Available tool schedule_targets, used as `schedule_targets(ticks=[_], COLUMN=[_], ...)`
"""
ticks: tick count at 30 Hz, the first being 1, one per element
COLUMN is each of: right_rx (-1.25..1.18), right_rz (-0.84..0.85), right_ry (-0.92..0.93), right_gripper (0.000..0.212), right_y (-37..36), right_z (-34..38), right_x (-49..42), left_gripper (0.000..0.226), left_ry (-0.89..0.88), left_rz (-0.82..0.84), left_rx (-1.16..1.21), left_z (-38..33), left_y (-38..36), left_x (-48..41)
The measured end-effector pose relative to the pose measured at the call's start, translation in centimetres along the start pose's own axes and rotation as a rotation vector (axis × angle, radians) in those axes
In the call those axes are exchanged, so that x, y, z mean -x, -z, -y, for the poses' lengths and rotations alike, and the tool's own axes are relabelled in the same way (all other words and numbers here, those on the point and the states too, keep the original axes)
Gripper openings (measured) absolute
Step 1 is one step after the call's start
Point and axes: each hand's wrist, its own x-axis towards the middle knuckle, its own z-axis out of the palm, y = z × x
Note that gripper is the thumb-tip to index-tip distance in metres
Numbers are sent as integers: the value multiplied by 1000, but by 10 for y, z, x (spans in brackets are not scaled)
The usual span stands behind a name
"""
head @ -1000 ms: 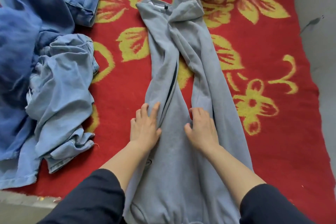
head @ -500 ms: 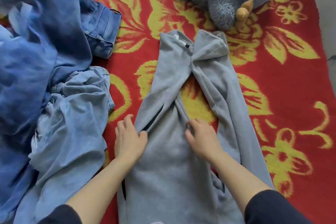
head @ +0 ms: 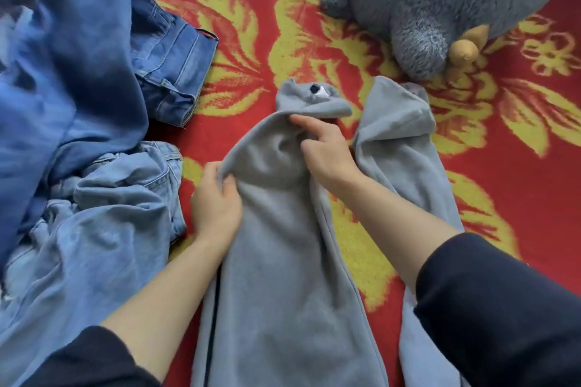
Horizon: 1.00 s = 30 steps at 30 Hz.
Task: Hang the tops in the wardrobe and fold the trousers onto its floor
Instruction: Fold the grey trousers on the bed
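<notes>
Grey fleece trousers lie lengthwise on a red and yellow blanket, their two legs pointing away from me. My left hand pinches the left edge of the left leg. My right hand grips the same leg near its cuff, where the fabric bunches up and the cuff end flops over. The right leg lies flat beside my right forearm.
A heap of denim sits at the left: dark blue jeans, a dark blue garment and light blue jeans. A grey plush toy rests at the top right. The red flowered blanket covers the surface.
Both hands moved up the left trouser leg from the crotch area and closed on it. The legs, crossed before, now lie apart. The camera has moved closer and further up.
</notes>
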Motion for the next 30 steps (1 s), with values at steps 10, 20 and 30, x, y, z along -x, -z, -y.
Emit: schedule_targets(ticks=[10, 20, 30], right_rx=[232, 242, -88], right_rz=[-86, -63, -340], right_ry=[-118, -378, -337], right_gripper=[64, 12, 5], right_y=[4, -14, 6], right_z=[-6, -13, 5], right_x=[-62, -103, -116], left_gripper=[40, 72, 12], left_ry=[47, 252, 210], left_rz=[243, 447, 112], left_rx=[-405, -469, 64], left_z=[2, -14, -73], left_y=[4, -5, -26], left_x=[-54, -95, -145])
